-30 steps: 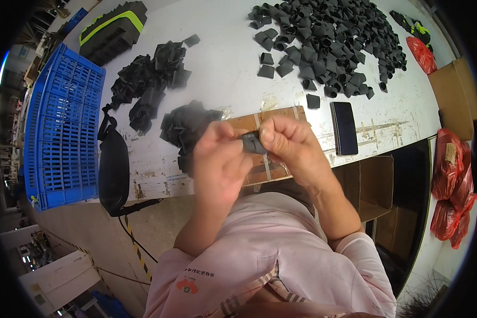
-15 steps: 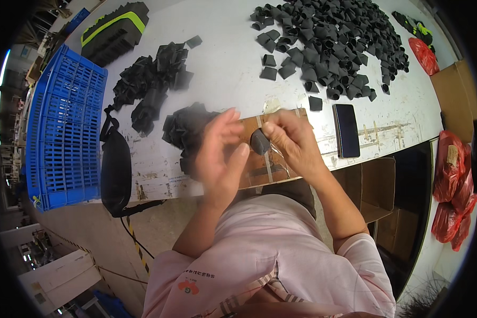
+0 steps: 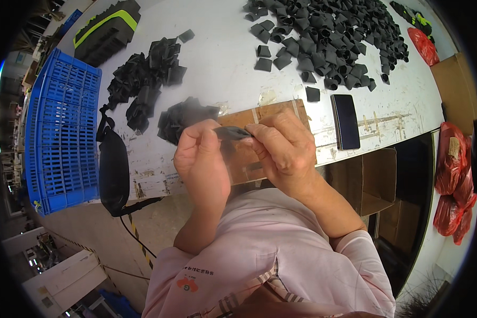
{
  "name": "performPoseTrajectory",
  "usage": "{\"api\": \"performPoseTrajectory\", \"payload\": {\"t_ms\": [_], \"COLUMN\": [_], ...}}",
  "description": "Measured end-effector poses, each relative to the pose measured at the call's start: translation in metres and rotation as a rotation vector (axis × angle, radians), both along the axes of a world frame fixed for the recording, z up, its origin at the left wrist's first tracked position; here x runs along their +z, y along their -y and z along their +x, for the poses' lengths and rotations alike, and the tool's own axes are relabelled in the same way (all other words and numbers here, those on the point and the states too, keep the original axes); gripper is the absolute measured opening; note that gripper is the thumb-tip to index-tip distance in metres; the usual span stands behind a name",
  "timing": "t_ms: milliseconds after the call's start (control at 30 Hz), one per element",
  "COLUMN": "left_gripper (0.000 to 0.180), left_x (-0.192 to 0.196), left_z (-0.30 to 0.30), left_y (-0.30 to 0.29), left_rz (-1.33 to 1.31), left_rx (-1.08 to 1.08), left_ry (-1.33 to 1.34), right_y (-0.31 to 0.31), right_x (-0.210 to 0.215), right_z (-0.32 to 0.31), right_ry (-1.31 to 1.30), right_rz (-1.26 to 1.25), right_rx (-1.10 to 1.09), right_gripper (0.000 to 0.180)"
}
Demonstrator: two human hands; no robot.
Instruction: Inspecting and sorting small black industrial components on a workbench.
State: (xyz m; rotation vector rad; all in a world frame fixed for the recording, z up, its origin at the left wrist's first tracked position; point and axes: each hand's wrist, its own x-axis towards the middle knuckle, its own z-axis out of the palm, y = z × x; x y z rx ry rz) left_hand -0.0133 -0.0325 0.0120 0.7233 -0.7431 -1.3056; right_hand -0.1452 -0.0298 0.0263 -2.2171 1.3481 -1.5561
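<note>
A small black fabric piece [image 3: 232, 133] is stretched between my two hands above the brown board [image 3: 281, 112]. The fingers of my left hand [image 3: 200, 153] pinch its left end. My right hand [image 3: 286, 148] pinches the other end, thumb and forefinger together. Just behind my left hand lies a heap of flat black pieces [image 3: 183, 119], partly covered by that hand. Another loose heap of black pieces [image 3: 143, 79] spreads farther off to the left. At the far right is a large pile of black pieces curled into loops [image 3: 328, 42].
A blue plastic crate [image 3: 63, 132] stands at the left edge, beside a black pouch [image 3: 114, 172]. A stack of black pieces with a yellow-green band [image 3: 107, 29] sits far left. Right of the board lies a phone [image 3: 345, 122]. Red plastic bags [image 3: 453, 169] hang at the right.
My left hand was open and blurred beside the piece; now it grips the left end. The piece, held by my right hand alone before, is now drawn out sideways between both hands.
</note>
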Motion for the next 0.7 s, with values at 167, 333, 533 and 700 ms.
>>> {"api": "performPoseTrajectory", "payload": {"t_ms": [167, 333, 533, 700], "left_gripper": [0.009, 0.009, 0.007, 0.008], "left_x": [-0.012, -0.015, -0.016, -0.017], "left_z": [0.006, 0.006, 0.003, 0.007], "left_y": [-0.006, -0.004, -0.003, 0.0], "left_rz": [-0.036, -0.074, 0.005, -0.053], "left_rx": [-0.021, -0.003, -0.016, -0.043], "left_ry": [0.138, 0.205, 0.098, 0.191], "right_y": [0.004, 0.003, 0.002, 0.006], "right_x": [-0.018, -0.016, -0.012, -0.021], "right_z": [-0.003, -0.004, -0.005, -0.002], "right_ry": [0.044, 0.12, 0.091, 0.03], "right_rz": [0.016, 0.108, 0.082, -0.009], "right_rx": [0.075, 0.087, 0.086, 0.052], "right_gripper": [0.014, 0.013, 0.012, 0.012]}}
